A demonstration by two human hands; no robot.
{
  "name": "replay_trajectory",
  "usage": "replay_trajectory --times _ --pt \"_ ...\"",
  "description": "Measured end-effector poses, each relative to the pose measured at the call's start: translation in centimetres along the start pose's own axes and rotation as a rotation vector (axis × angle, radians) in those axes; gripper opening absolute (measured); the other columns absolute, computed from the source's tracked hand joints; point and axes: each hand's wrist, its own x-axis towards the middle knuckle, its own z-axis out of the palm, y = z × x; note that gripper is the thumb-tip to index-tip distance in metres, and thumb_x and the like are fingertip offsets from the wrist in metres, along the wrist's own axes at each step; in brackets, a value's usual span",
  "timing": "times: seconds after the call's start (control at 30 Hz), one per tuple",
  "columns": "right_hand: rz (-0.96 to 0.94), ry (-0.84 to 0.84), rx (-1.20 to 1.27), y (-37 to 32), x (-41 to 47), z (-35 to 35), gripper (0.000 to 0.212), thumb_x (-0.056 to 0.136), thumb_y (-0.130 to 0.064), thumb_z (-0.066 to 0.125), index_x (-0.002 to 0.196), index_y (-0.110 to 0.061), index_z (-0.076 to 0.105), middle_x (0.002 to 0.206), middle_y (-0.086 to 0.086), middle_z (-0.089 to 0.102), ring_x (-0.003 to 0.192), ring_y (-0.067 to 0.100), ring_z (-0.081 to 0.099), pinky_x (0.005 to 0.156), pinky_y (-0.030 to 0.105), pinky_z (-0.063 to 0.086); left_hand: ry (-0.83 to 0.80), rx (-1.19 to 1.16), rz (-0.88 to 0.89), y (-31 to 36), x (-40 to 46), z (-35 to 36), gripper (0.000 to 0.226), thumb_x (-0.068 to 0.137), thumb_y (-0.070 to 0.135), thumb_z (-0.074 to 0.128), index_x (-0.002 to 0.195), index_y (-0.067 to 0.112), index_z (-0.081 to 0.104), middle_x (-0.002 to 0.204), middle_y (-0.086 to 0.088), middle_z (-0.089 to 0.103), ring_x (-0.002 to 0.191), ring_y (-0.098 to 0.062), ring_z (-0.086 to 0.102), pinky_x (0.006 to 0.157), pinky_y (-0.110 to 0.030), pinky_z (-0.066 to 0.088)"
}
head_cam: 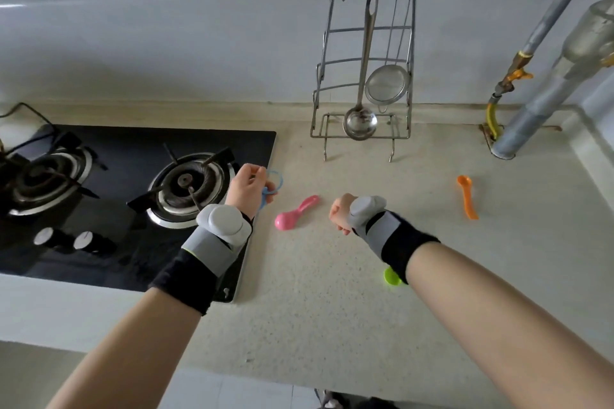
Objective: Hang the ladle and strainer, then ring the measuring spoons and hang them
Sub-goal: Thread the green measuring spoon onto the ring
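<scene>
our left hand [246,188] pinches the blue ring [274,183]; the pink spoon [296,212] lies handle-away just left of our curled, empty right hand [340,214].

Ladle [361,83] hung upright on the rack [365,53], steel, bowl down by the rack's base. Strainer [387,88] hung right beside it on the next hook, wire handle up, round mesh head beside the ladle's stem. Ring [275,181] was pale blue, thin, held up off the counter together with a blue spoon [264,201], mostly hidden. Pink spoon [295,213] lay flat on the counter [332,325], bowl toward the near left, handle pointing away. Orange spoon [466,196] lay flat well to the right, bowl at the far end. Green spoon [391,277] lay nearer, only part of its bowl showing.
</scene>
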Motion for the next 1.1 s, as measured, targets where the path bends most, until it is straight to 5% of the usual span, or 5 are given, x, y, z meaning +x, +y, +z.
replay_trajectory --times 0.3,0.4,0.53,0.7,1.1 --pt "0.358 0.061 -0.392 7.2 -3.6 -6.1 0.064 0.093 -0.049 0.033 0.141 -0.007 0.027 0.151 0.006 0.029 0.139 0.023 0.028 0.111 0.03 0.025 -0.239 -0.033 -0.155 -0.3 0.1 7.1 0.023 0.092 0.015 0.045 0.07 0.014 0.049 0.064 -0.006 0.053 0.049 -0.013 0.054 0.042 -0.018 0.047" --pt "0.429 0.036 -0.384 8.9 -4.6 -5.6 0.062 0.087 -0.059 0.037 0.124 -0.011 0.049 0.136 0.004 0.051 0.13 0.023 0.043 0.105 0.03 0.032 -0.34 0.02 -0.17 -0.2 -0.8 10.3 0.024 0.092 0.016 0.045 0.069 0.014 0.048 0.063 -0.006 0.052 0.049 -0.015 0.049 0.044 -0.019 0.045" --pt "0.453 0.038 -0.208 10.7 -4.6 -3.9 0.05 0.084 -0.056 0.049 0.056 -0.016 0.036 0.037 0.005 0.056 0.059 0.018 0.05 0.08 0.028 0.046 -0.431 0.034 -0.185 0.1 -2.3 13.4 0.024 0.092 0.014 0.044 0.068 0.013 0.045 0.061 -0.007 0.051 0.028 -0.005 0.047 0.042 -0.018 0.043" --pt "0.36 0.06 -0.282 10.6 -4.5 -2.6 0.046 0.087 -0.038 0.054 0.116 -0.002 0.053 0.135 0.012 0.052 0.123 0.025 0.051 0.071 0.017 0.044 -0.447 0.026 -0.182 0.6 -3.0 13.7 0.024 0.092 0.012 0.044 0.068 0.011 0.046 0.061 -0.008 0.053 0.028 -0.006 0.052 0.039 -0.016 0.045" --pt "0.19 0.026 -0.447 8.5 -4.5 -1.1 0.059 0.079 -0.03 0.068 0.126 -0.002 0.048 0.132 0.016 0.052 0.121 0.031 0.051 0.097 0.035 0.043 -0.349 -0.023 -0.171 1.5 -3.1 9.9 0.02 0.091 0.012 0.046 0.071 0.009 0.046 0.067 -0.01 0.058 0.034 -0.009 0.058 0.051 -0.024 0.05"
